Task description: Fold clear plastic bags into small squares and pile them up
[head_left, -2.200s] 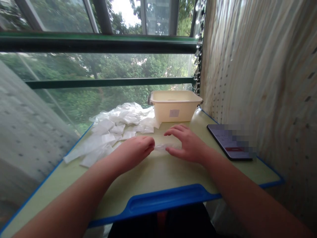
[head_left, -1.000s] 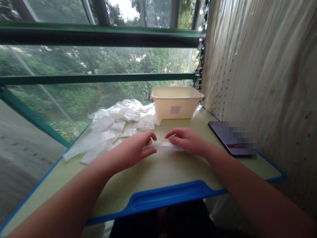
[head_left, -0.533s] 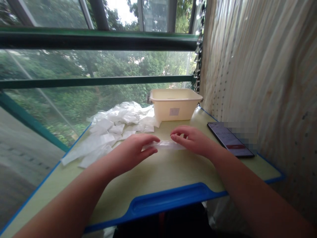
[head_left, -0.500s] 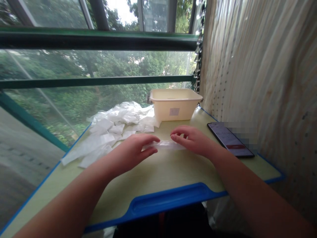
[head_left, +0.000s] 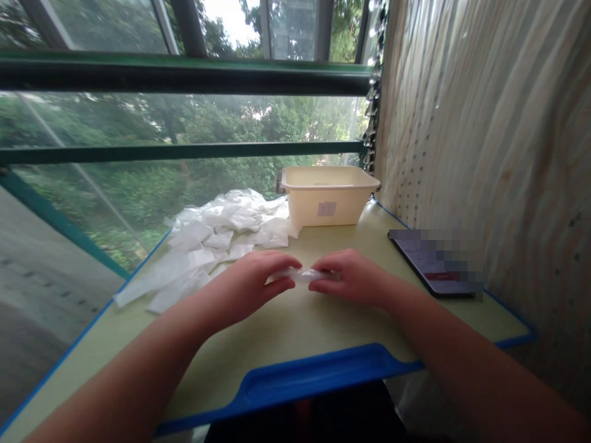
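Note:
A small strip of clear plastic (head_left: 305,275), like a thin bag or film, stretches between my hands low over the middle of the table. My left hand (head_left: 258,280) grips its left end between thumb and fingers. On the other side, my right hand (head_left: 344,277) pinches the right end, fingers above and thumb below. Parts of the plastic are hidden by the fingers. To the left, a heap of similar white, see-through plastic pieces (head_left: 231,218) lies spread over the table.
A cream plastic tub (head_left: 305,206) with a small label stands at the back of the table. At the right lies a phone (head_left: 429,264), partly pixelated. The table (head_left: 295,326) has a blue edge with a moulded groove (head_left: 314,375) in front. A curtain (head_left: 462,123) hangs at the right.
My right hand has moved down and a little left, from loosely raised over the plastic to closed on its right end. My left hand stays at the left end.

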Available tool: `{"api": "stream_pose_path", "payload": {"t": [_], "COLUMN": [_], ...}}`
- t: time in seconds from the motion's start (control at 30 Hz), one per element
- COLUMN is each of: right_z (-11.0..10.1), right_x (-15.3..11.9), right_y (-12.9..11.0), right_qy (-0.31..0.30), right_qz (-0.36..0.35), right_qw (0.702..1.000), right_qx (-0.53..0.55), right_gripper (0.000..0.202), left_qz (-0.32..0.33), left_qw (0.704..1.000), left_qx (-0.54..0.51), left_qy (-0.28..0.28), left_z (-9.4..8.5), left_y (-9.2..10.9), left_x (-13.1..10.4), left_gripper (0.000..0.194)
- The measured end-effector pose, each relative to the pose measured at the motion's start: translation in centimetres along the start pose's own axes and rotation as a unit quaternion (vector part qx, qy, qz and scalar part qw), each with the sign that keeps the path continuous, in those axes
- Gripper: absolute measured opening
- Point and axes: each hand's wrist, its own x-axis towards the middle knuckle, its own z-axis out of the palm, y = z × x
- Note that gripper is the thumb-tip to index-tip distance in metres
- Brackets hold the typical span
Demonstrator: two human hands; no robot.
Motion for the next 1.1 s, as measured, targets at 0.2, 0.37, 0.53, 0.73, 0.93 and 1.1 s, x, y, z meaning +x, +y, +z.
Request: {"api": "stream_pose_path", "payload": {"t": [0.2,0.37,0.53,0.73,0.93,1.1], "right_z": [-0.9,-1.3,-1.7,-1.8,-2.0,-2.1], "right_x": [-0.2,-0.4,-0.6,-0.6,-0.7,-0.7], "right_y": [0.0,-0.1,0.0,0.2,0.5,0.8], "right_qy": [-0.120,-0.190,-0.229,-0.267,-0.293,-0.288], "right_qz": [0.051,0.101,0.117,0.133,0.132,0.128], "right_qw": [0.989,0.968,0.950,0.918,0.884,0.870], "right_qx": [0.075,0.129,0.177,0.261,0.340,0.378], "right_gripper": [0.030,0.036,0.038,0.034,0.034,0.036], "left_qz": [-0.005,-0.027,-0.067,-0.149,-0.195,-0.197], "left_qw": [0.999,0.994,0.983,0.949,0.892,0.883], "left_qx": [-0.007,-0.017,-0.007,-0.119,-0.244,-0.298], "left_qy": [-0.033,-0.102,-0.170,-0.253,-0.327,-0.304], "left_z": [-0.4,-0.9,-1.2,-2.0,-3.1,-3.2], "left_y": [-0.1,-0.2,-0.5,-0.7,-1.0,-1.9], "left_x": [-0.1,-0.2,-0.4,-0.6,-0.6,-0.5], "left_gripper": [0.023,0.022,0.026,0.031,0.030,0.029]}}
